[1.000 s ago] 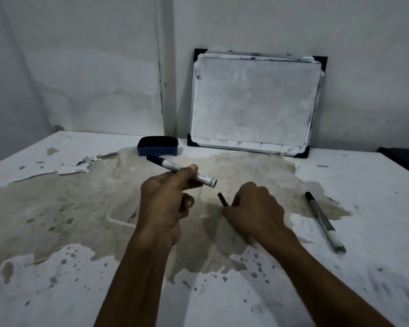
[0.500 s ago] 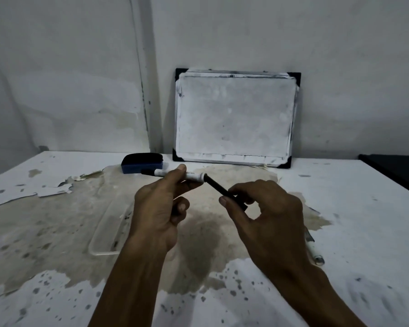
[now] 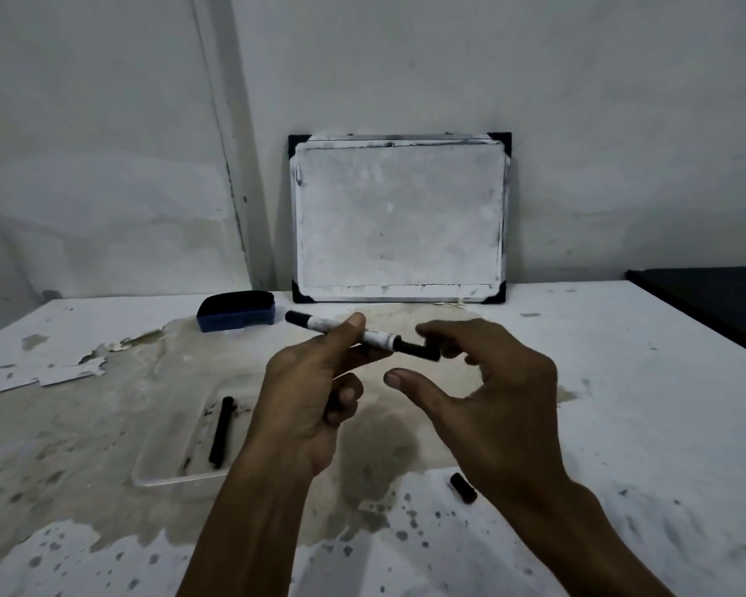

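Head view: left hand (image 3: 315, 398) is gripping the marker (image 3: 321, 325) mid-air above the table (image 3: 621, 381), its black end pointing right; right hand (image 3: 492, 407) is hovering loosely spread at that end, thumb apart, contact unclear; whiteboard (image 3: 399, 217) is leaning behind

Marker (image 3: 380, 338): white barrel, black at both ends, held nearly level above mid-bench (image 3: 621, 381), right end slightly lower.
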Action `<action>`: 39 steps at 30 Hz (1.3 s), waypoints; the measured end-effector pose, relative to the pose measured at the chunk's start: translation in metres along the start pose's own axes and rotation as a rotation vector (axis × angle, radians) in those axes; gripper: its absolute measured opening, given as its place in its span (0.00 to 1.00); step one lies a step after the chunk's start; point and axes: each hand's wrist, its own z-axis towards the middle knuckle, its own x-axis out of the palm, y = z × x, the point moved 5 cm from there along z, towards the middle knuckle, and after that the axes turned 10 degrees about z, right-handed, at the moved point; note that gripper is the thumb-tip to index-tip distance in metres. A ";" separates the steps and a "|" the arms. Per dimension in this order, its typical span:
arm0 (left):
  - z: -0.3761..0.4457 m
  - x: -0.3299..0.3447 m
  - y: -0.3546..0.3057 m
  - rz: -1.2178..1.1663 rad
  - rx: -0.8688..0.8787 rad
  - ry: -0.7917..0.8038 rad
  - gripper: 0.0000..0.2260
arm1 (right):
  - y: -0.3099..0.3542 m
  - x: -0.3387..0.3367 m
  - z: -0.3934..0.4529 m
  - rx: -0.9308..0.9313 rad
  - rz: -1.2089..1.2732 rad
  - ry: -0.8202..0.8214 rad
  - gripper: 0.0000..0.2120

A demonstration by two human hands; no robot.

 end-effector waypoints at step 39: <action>0.017 0.036 0.068 0.070 -0.152 0.096 0.12 | -0.045 -0.015 -0.025 0.249 -0.164 0.128 0.07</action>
